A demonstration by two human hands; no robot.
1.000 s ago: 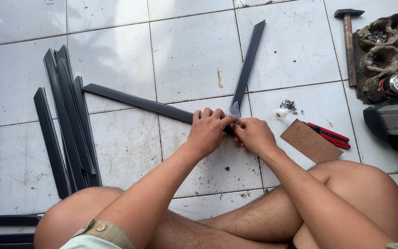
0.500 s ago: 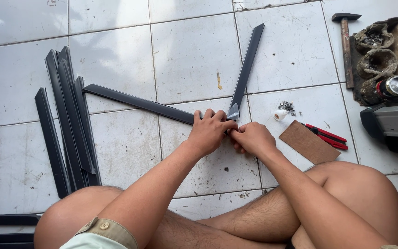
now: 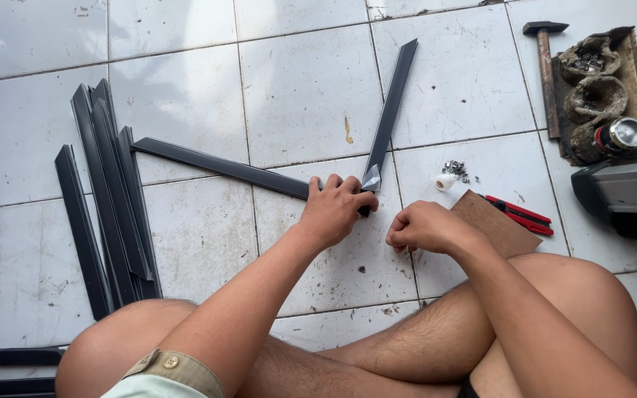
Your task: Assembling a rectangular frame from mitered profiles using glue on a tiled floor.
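Bare tiles (image 3: 304, 96) ahead, strips (image 3: 108, 199) left – tools (hammer (image 3: 547, 74)) right

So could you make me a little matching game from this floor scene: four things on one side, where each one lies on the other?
Things:
1. hammer
2. red-handled tool
3. pile of dark strips
4. left hand

Places:
A. far left of the tiled floor
B. on the corner where two dark strips meet
C. top right, beside the wooden tray
D. next to the brown board, near the right knee

Pairs: 1-C, 2-D, 3-A, 4-B
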